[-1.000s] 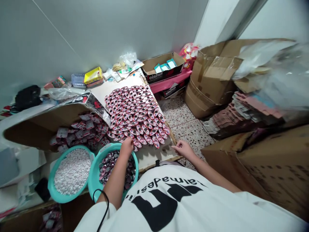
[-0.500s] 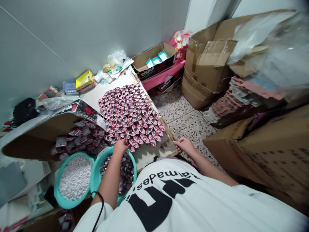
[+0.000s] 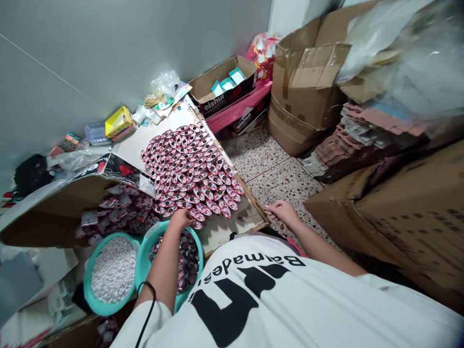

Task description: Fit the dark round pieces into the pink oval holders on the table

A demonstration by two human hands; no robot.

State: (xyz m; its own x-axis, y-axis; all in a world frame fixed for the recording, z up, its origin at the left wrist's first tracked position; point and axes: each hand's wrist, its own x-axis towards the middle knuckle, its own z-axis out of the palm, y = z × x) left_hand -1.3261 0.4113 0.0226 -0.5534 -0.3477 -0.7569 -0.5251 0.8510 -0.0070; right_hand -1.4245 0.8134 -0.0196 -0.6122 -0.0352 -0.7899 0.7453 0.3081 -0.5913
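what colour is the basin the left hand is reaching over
Teal basin, under the left hand; clearest in the head view.

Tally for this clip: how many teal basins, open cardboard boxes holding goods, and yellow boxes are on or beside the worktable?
Teal basins: 2, one of white pellets, one of dark caps under the left hand.
Open cardboard boxes holding goods: 2, one with pink packets, one with teal cartons.
Yellow boxes: 1.
Total: 5

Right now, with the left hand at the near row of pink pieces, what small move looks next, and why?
Probably the left hand sets its piece down at the unfinished near end of the pink rows, then dips into the teal basin of pieces just below it. What its grip holds is hidden.
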